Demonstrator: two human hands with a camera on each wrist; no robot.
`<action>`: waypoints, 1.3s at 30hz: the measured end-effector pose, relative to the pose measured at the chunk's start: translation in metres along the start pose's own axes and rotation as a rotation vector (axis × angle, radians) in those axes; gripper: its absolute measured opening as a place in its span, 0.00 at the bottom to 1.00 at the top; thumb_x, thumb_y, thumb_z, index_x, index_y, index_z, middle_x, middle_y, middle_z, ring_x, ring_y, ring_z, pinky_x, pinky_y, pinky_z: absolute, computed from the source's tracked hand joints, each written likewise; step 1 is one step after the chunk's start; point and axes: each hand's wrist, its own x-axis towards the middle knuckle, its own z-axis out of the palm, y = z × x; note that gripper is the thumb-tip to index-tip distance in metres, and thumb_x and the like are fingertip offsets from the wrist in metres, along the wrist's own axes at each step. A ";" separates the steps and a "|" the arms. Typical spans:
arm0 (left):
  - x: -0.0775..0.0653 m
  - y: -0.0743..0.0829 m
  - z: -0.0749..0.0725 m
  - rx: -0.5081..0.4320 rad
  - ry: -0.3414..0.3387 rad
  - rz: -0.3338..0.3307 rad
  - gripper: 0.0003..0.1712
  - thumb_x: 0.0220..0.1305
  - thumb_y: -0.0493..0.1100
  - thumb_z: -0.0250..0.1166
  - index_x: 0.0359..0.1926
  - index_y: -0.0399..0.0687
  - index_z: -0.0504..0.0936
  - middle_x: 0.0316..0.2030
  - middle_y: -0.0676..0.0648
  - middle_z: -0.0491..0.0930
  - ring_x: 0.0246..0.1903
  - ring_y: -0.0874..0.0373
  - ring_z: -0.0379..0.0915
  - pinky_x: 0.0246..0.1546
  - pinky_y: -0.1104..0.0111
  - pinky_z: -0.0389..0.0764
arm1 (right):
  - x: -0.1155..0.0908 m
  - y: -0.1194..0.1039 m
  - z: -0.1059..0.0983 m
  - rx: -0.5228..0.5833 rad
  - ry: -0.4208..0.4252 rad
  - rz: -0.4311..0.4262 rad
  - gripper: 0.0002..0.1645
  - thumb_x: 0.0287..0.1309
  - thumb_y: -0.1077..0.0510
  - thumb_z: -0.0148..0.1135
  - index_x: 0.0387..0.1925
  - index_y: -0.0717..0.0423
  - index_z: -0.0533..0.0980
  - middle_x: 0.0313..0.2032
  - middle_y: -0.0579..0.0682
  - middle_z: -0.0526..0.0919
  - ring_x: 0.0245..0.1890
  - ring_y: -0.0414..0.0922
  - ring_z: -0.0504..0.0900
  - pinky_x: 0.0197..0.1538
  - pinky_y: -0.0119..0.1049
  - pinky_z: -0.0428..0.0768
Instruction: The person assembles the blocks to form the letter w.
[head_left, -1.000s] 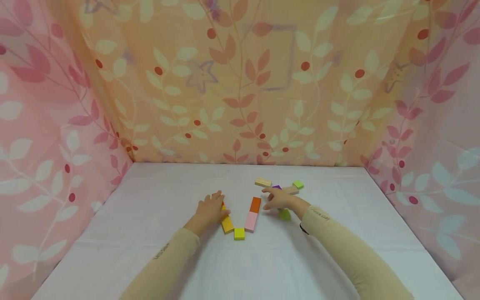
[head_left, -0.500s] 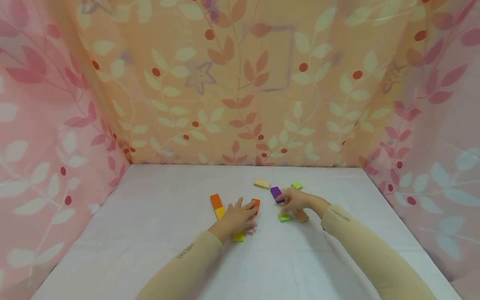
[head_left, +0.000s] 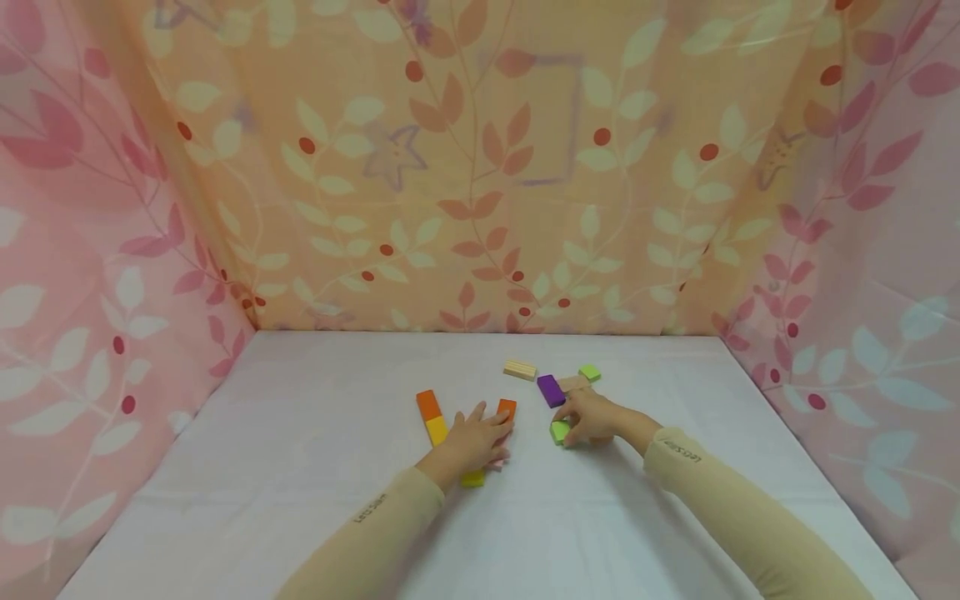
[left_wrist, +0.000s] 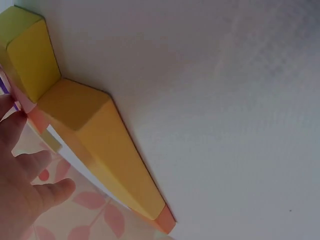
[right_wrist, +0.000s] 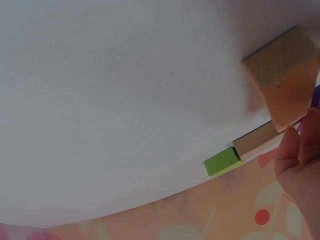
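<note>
Currently, the left hand (head_left: 467,442) is resting with spread fingers at lower centre of the head view, reaching across the orange block (head_left: 507,408) and the pink block (head_left: 496,467). Right of centre, the right hand (head_left: 592,414) is curling its fingers and seemingly pinching the near green block (head_left: 559,432); the right wrist view is not showing that contact. A brown wooden block (right_wrist: 285,57) is lying close to this hand, at upper right of that wrist view.

Judging by this, the step in hand is picking up the green block while guarding the angled row. The next move seems to be calling for a light lift, clear of the purple block (head_left: 551,391), and a careful placement without nudging the row.

Farther out, the yellow block (head_left: 472,480) is sitting below the left hand, with the amber block (left_wrist: 120,160) touching it in the left wrist view. Above right, a pale plank (head_left: 574,383) and the far green block (head_left: 590,372) are lying together, and a ribbed block (head_left: 520,369) is resting near upper centre of the tabletop (head_left: 337,400).
</note>
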 end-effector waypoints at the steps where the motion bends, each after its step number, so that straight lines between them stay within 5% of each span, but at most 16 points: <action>1: 0.000 0.000 0.000 -0.011 -0.004 -0.004 0.33 0.67 0.60 0.58 0.70 0.58 0.68 0.72 0.56 0.60 0.72 0.44 0.47 0.65 0.41 0.56 | 0.001 -0.002 0.000 0.016 0.020 -0.002 0.21 0.48 0.54 0.76 0.46 0.54 0.84 0.44 0.51 0.70 0.49 0.50 0.65 0.53 0.49 0.67; 6: 0.001 -0.001 0.003 -0.042 -0.009 -0.025 0.34 0.66 0.60 0.58 0.71 0.60 0.67 0.72 0.57 0.59 0.72 0.45 0.48 0.65 0.41 0.56 | 0.012 -0.011 -0.004 0.035 0.163 -0.037 0.25 0.48 0.54 0.76 0.48 0.59 0.83 0.42 0.52 0.72 0.46 0.51 0.66 0.48 0.44 0.68; 12: 0.002 -0.001 0.006 -0.057 0.000 -0.021 0.33 0.66 0.60 0.58 0.70 0.61 0.67 0.72 0.56 0.60 0.72 0.45 0.49 0.64 0.41 0.57 | 0.034 -0.015 -0.006 -0.013 0.266 0.040 0.28 0.49 0.50 0.75 0.52 0.57 0.82 0.42 0.52 0.73 0.42 0.50 0.65 0.41 0.39 0.66; 23: 0.002 -0.003 0.005 -0.075 -0.011 -0.031 0.33 0.65 0.60 0.59 0.70 0.63 0.68 0.72 0.57 0.60 0.72 0.46 0.51 0.64 0.42 0.58 | 0.067 -0.012 -0.002 -0.179 0.210 0.137 0.29 0.50 0.43 0.73 0.55 0.45 0.81 0.44 0.54 0.73 0.46 0.52 0.67 0.47 0.49 0.70; 32: 0.003 -0.008 0.006 -0.090 -0.005 -0.040 0.34 0.64 0.61 0.59 0.69 0.63 0.69 0.71 0.57 0.60 0.72 0.47 0.50 0.64 0.41 0.57 | 0.068 -0.015 -0.005 -0.157 0.231 0.173 0.22 0.52 0.47 0.72 0.48 0.50 0.84 0.40 0.55 0.73 0.44 0.54 0.68 0.44 0.48 0.67; 39: 0.004 -0.006 0.007 -0.101 0.000 -0.030 0.34 0.63 0.61 0.60 0.69 0.63 0.69 0.71 0.58 0.60 0.71 0.47 0.51 0.64 0.41 0.57 | 0.066 -0.020 -0.004 -0.137 0.173 0.192 0.22 0.55 0.49 0.70 0.53 0.44 0.82 0.40 0.53 0.73 0.44 0.52 0.67 0.44 0.49 0.70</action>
